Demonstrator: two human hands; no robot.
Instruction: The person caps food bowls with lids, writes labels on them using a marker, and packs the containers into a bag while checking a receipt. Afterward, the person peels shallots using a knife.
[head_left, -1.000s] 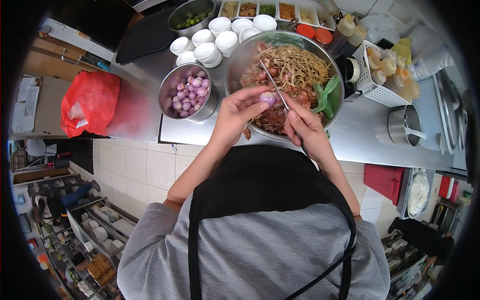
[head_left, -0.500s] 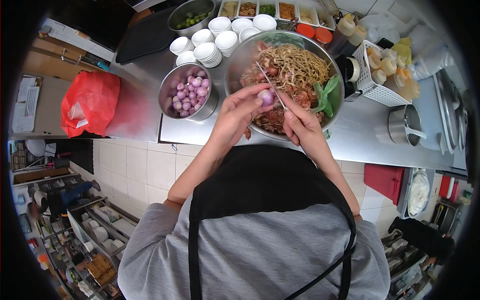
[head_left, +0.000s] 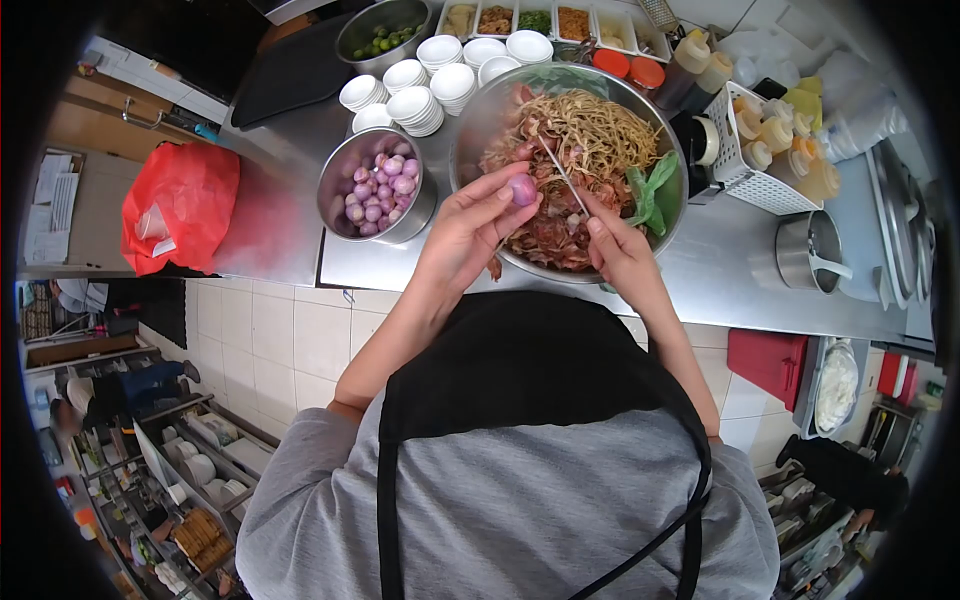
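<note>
My left hand point(head_left: 470, 225) pinches a purple shallot point(head_left: 522, 190) over the near left part of a large steel bowl point(head_left: 468, 120). In my right hand point(head_left: 622, 250) is a thin knife point(head_left: 565, 175), its blade pointing up and left over the bowl, a little apart from the shallot. Reddish skins point(head_left: 550, 240), pale stringy roots or strips point(head_left: 595, 125) and a green plastic bag point(head_left: 655, 190) lie in the bowl. To the left, a smaller steel pot point(head_left: 410, 222) holds several peeled-looking purple shallots point(head_left: 382, 190).
Stacked white cups point(head_left: 415, 105) stand behind the pot. A bowl of green fruit point(head_left: 385, 40) is behind them. A red bag point(head_left: 180, 205) lies far left. On the right are a white basket point(head_left: 745, 165) of bottles and a small pot point(head_left: 805, 255). People point(head_left: 130, 390) are at lower left and right.
My left hand has moved slightly left with the shallot. My right hand has shifted right with the knife, so the blade and shallot are now apart.
</note>
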